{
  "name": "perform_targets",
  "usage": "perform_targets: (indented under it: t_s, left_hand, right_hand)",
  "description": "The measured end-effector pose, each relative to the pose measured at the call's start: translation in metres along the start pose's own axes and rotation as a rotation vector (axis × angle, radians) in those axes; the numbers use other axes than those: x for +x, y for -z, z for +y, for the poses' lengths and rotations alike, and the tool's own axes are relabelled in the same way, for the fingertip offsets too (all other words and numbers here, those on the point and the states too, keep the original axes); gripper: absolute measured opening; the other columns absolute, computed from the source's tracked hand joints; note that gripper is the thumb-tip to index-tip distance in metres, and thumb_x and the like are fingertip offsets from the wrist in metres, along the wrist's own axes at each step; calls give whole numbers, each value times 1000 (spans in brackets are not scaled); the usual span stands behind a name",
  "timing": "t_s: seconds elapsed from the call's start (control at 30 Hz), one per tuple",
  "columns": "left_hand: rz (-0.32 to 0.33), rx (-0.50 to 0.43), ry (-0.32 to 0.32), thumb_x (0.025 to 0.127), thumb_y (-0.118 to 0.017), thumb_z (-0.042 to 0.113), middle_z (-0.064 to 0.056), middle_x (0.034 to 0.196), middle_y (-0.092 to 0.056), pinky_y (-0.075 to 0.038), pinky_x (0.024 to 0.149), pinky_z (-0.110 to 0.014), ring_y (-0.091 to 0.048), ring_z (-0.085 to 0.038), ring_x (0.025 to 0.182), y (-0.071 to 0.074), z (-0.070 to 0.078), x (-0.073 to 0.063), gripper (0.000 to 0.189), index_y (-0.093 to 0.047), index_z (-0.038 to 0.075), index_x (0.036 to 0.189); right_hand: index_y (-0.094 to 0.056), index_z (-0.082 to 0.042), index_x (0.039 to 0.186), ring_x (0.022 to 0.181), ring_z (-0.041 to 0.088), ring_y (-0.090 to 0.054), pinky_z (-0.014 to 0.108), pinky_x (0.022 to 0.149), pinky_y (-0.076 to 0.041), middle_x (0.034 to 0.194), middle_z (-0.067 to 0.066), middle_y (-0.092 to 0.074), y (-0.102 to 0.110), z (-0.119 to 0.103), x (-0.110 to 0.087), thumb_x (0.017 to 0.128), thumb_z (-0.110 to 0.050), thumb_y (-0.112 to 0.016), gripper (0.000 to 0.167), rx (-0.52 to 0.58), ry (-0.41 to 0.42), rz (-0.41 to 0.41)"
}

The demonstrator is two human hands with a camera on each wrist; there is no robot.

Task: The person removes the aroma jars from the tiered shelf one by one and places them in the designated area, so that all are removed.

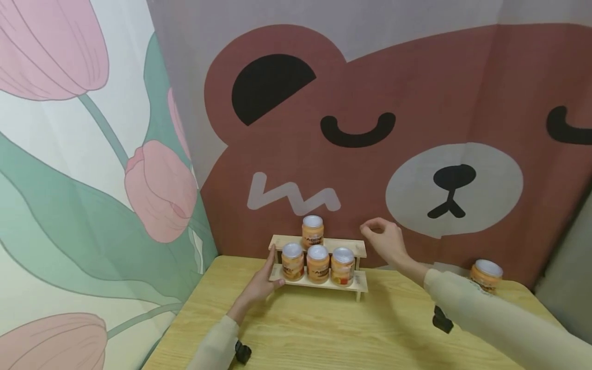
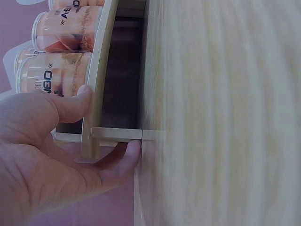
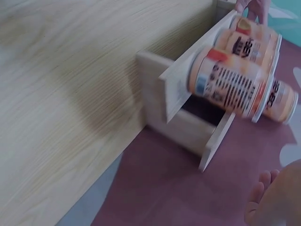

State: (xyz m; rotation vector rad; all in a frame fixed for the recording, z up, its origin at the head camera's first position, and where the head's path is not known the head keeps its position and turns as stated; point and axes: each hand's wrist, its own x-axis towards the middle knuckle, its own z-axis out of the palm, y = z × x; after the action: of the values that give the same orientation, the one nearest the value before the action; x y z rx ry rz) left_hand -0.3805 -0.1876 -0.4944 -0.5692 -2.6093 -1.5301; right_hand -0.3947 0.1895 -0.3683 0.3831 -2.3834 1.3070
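A small two-step wooden rack (image 1: 344, 247) stands near the back of the table. Three orange-labelled cans with silvery lids, the middle one (image 1: 317, 266) among them, stand in a row on its lower step. One more can (image 1: 312, 234) is upright on the upper step, left of its middle. My left hand (image 1: 260, 285) holds the rack's left end; in the left wrist view its thumb (image 2: 77, 106) lies on the lower board and a finger touches the side support. To the right of the rack, my right hand (image 1: 387, 242) hovers in the air, thumb and forefinger bent together, nothing visible between them.
Another orange can (image 1: 486, 275) stands at the table's far right, partly behind my right sleeve (image 1: 481, 303). The wooden table (image 1: 305, 329) ends close behind the rack. A bear-print curtain (image 1: 416, 92) hangs behind, a tulip-print one (image 1: 69, 205) at left.
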Motion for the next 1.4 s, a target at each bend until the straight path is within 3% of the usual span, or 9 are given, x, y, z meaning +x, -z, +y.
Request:
perform_targets:
  t_s: [0.17,0.37,0.63,0.93,1.4]
  left_hand:
    - [0,18,-3,95,-70,5,-13,167,-2,-17,118,-57,-13,-39,150,-1,2,2,107,9,25,164]
    - [-9,17,-14,96,-69,4,-17,166,-2,-17,119,-54,-14,-39,150,-3,5,3,106,9,25,164]
    - [-13,9,-29,95,-70,4,-18,166,-2,-16,119,-55,-13,-40,150,-4,3,0,107,9,23,164]
    - [26,-11,-21,94,-71,1,-13,168,-4,-18,117,-60,-13,-40,150,-1,0,-2,106,6,25,165]
    - [-1,-18,16,96,-70,5,-11,168,-2,-18,118,-58,-12,-37,151,-1,2,-1,106,9,29,164]
  right_hand:
    - [-72,-10,112,103,29,-65,49,85,-54,113,8,-71,-24,-12,9,96,-38,-72,33,46,-18,-49]
    - [-69,-6,119,109,29,-64,48,89,-54,118,10,-69,-47,-22,17,91,-47,-76,50,69,-71,-115]
    - [-60,3,134,115,33,-62,49,94,-53,129,19,-64,-75,-37,23,90,-36,-79,62,91,-145,-225]
    - [-58,0,138,108,27,-64,43,88,-55,121,11,-67,-101,-47,32,88,-36,-82,66,146,-188,-309]
    - [-61,1,134,105,27,-65,43,85,-56,116,12,-69,-116,-43,30,90,-27,-81,56,172,-203,-201]
